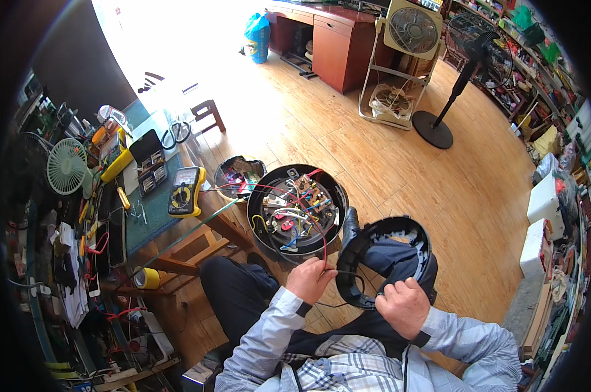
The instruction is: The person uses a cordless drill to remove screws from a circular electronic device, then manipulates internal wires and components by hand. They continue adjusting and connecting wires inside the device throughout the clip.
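Note:
My right hand (405, 307) is closed on the lower rim of a black plastic ring-shaped housing (423, 247), tilted over my right knee. Fingers pinched together, my left hand (310, 282) holds a thin black cord (349, 272) at the ring's left side. A red wire (323, 235) runs down to that hand; whether the fingers grip it too I cannot tell. Ahead of my left hand sits a round black appliance base (253, 227), with a circuit board (308, 196) and several coloured wires exposed inside it.
A yellow analog multimeter (186, 191) lies at the edge of the cluttered table (153, 219) on my left. Behind the base is a bin (225, 189) with scraps. Two fans, a box fan (413, 29) and a pedestal fan (462, 78), stand farther off. Crowded shelves line the right.

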